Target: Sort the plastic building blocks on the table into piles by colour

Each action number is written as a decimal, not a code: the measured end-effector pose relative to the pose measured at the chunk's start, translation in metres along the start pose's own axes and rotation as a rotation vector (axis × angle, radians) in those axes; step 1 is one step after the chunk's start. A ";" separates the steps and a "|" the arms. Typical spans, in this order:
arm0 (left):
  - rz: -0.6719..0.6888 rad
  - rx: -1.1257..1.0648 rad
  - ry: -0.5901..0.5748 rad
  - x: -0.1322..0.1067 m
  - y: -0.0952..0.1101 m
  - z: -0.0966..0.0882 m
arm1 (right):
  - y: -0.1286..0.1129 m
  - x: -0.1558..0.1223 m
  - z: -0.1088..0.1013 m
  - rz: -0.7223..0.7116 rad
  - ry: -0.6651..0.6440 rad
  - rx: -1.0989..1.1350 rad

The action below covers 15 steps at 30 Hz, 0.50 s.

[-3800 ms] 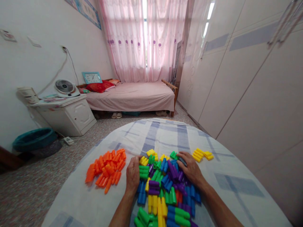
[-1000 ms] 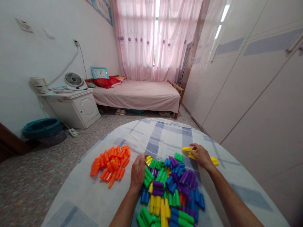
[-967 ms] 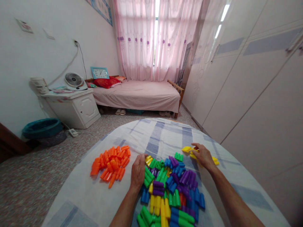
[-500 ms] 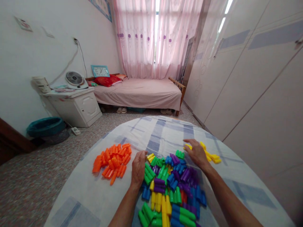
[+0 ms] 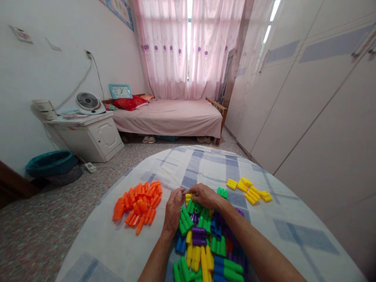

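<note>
A heap of mixed plastic blocks (image 5: 205, 246) in green, blue, purple and yellow lies on the table before me. My left hand (image 5: 174, 209) rests palm down on the heap's left edge, fingers curled at its top. My right hand (image 5: 205, 195) has crossed over to the heap's top left, its fingers pinched at a yellow block (image 5: 188, 195) there. An all-orange pile (image 5: 138, 201) lies to the left, and a small all-yellow pile (image 5: 249, 190) lies to the right.
The table wears a white cloth with blue-grey checks (image 5: 205, 164). Beyond it are a pink bed (image 5: 170, 115), a white cabinet with a fan (image 5: 88, 131), a teal basin (image 5: 48, 164) on the floor, and wardrobe doors (image 5: 308, 98) along the right.
My right hand has left the yellow pile on the right and swung left across the heap to its top left corner, beside my left hand. The left hand has hardly moved.
</note>
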<state>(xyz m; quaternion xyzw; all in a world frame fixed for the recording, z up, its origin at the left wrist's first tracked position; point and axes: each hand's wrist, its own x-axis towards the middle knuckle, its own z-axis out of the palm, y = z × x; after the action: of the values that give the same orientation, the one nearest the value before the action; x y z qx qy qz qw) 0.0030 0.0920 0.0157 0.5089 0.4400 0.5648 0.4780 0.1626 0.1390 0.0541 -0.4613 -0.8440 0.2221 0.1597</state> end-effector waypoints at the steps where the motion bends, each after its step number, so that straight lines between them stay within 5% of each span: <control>1: -0.015 -0.010 -0.002 0.000 0.001 0.001 | 0.000 -0.001 -0.001 0.013 0.016 -0.005; 5: -0.038 0.018 0.020 -0.001 0.006 0.002 | 0.014 -0.018 -0.018 0.121 0.193 -0.042; 11: -0.029 0.070 0.025 -0.001 0.009 0.003 | 0.080 -0.073 -0.058 0.433 0.476 -0.163; 15: -0.013 0.094 0.024 -0.002 0.010 0.003 | 0.105 -0.105 -0.067 0.540 0.577 -0.250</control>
<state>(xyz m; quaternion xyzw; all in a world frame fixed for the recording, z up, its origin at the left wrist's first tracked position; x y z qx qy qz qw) 0.0053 0.0887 0.0251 0.5210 0.4749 0.5465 0.4520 0.3240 0.1151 0.0493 -0.7253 -0.6338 0.0133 0.2683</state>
